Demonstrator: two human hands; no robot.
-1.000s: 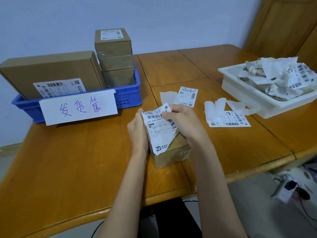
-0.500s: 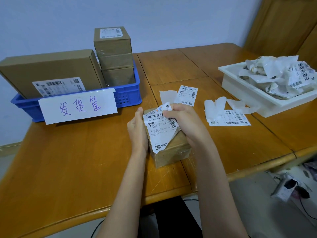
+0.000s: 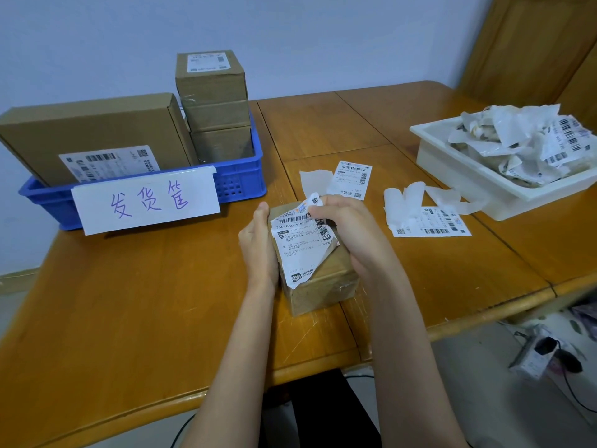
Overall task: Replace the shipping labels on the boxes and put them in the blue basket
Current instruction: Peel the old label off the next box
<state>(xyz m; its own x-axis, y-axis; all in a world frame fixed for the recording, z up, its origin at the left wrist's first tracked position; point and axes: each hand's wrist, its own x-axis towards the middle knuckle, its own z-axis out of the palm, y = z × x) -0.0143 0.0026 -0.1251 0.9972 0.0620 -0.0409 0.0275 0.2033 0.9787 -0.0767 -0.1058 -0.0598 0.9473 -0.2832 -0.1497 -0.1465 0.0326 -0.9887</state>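
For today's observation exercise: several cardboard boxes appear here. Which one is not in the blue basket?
The small box on the table, held between the left hand and right hand, its label partly peeled. The others all sit in the blue basket.

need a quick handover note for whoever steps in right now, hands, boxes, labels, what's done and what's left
Left hand: steadies the small box on the table.
Right hand: pinches the old label, partly peeled off the box top.
Done: one large box and three stacked small boxes sit in the blue basket.
Left: finish peeling, drop the scrap in the white tray, stick on a fresh label, the other lies nearer the tray, then basket the box.
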